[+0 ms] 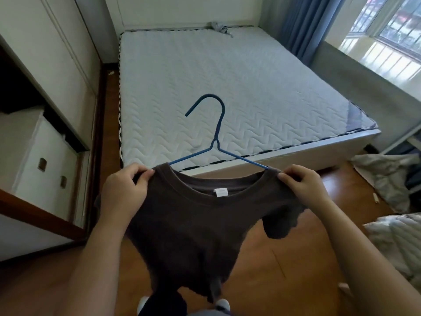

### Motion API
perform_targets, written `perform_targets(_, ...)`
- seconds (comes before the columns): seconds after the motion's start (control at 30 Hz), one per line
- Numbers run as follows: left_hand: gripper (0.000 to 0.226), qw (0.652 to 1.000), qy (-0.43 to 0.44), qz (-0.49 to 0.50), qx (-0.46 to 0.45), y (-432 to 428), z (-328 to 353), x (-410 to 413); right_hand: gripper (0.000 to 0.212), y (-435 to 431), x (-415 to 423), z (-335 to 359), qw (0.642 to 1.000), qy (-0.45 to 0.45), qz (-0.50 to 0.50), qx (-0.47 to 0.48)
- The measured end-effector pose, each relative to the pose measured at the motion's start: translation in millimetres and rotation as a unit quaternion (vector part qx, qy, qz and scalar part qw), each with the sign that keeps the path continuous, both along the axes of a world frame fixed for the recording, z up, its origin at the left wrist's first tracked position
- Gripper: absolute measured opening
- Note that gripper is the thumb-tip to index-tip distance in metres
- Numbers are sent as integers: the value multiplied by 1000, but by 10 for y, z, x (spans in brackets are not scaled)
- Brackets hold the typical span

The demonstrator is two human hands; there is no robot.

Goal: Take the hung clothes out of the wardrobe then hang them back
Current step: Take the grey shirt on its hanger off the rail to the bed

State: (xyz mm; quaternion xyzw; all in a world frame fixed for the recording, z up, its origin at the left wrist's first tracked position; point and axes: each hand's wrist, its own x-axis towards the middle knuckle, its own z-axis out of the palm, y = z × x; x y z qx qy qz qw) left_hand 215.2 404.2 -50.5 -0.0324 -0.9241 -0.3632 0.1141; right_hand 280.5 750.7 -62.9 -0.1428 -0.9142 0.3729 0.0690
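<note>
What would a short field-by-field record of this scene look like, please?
place: bedroom, at the foot of a bare mattress
shirt: dark brown, held up by its shoulders, white label at the neck
hanger: blue wire, hook up, both arms running into the collar
left hand: pinches the shirt's left shoulder
right hand: pinches the shirt's right shoulder
wardrobe: on the left, white drawers showing
other: grey cloth at the mattress head; blue curtain by the window
</note>
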Motion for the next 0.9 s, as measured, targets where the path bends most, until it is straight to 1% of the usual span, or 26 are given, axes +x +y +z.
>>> perform_targets(0.1, 13, 1000, 19, 19, -13, -16, 45, -29, 18, -10, -150, 26, 1000, 5, 12, -1)
perform_targets(0.17, 13, 999, 20, 42, -23, 23, 38, -143, 14, 33, -402, 19, 1000, 4, 25, 2)
perform_targets(0.37, 14, 997, 16, 74, -35, -99, -106, -781, 17, -52, -1295, -91, 998, -27, 61, 14)
perform_targets(0.6, 13, 992, -38, 121, 5, -464, -281, -1991, 18, -382, -2772, -126, 993, -42, 91, 57)
perform_targets(0.77, 14, 989, -50, 138, 16, -821, -244, -2956, 24, -716, -3899, -93, 990, -38, 118, 66)
perform_targets(0.9, 15, 986, -83, 144, 9, -984, -312, -3622, 25, -855, -4609, -248, 987, -74, 129, 62)
